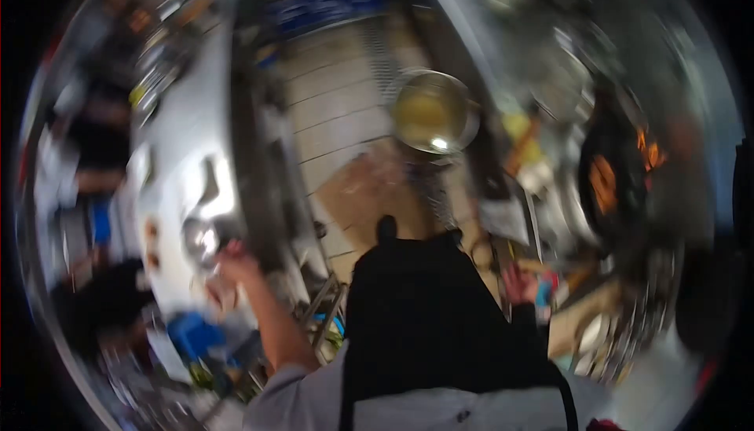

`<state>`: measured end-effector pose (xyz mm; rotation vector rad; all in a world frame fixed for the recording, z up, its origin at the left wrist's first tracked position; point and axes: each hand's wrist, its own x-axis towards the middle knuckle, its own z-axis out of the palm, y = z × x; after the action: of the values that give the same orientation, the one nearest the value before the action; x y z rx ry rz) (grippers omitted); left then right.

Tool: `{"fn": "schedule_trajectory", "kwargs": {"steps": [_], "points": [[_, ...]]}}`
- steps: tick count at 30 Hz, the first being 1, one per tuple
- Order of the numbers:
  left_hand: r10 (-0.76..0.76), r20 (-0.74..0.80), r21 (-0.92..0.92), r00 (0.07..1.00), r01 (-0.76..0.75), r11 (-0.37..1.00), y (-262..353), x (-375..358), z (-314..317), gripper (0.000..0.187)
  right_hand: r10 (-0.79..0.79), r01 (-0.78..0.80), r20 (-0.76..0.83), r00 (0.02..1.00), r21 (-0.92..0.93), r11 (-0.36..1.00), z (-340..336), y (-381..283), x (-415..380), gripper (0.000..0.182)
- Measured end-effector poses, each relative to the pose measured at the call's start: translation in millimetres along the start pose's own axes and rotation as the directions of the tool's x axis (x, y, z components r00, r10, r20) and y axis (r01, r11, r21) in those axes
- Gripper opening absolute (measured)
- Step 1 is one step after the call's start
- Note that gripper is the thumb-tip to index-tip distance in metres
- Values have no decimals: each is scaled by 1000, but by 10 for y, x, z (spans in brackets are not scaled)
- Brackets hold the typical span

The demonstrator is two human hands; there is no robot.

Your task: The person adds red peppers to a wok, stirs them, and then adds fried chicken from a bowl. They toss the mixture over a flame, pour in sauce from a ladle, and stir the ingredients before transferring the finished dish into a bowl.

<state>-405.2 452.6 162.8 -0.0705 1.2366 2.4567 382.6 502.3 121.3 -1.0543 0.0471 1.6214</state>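
My left hand (238,264) is at the near right edge of a shiny metal bowl (203,241) on the steel counter (177,144). Motion smears its fingers, so whether they grip the rim does not show. On the other side, my right hand (518,284) hangs low beside my black apron (440,313), fingers apart and nothing visible in them. A band of red and light blue (547,288) shows at that wrist.
Ahead, a large metal pot (430,113) holds yellowish liquid. Flattened cardboard (365,195) lies on the tiled floor (334,128). To the right, a dark wok (605,183) is near orange flames (650,152). Blurred people (98,140) stand beyond the left counter.
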Motion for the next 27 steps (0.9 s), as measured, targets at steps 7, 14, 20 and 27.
{"fn": "schedule_trajectory", "kwargs": {"steps": [7,14,20,27], "points": [[-464,124,524,877,339,782,-1085,-1202,1606,23,-154,194,-339,928,87,977,716,-42,-40,25],[-764,631,701,-136,-323,636,-2558,-3762,3501,58,-393,482,-313,865,294,826,576,-523,-137,31],[-589,733,-115,-340,-916,385,-3606,-4528,3992,74,-403,518,-667,627,-30,855,778,-701,-450,12],[-636,712,27,-298,-893,449,-3731,-4679,4026,59,-676,551,-467,570,-393,736,378,-544,-1017,12]]}}
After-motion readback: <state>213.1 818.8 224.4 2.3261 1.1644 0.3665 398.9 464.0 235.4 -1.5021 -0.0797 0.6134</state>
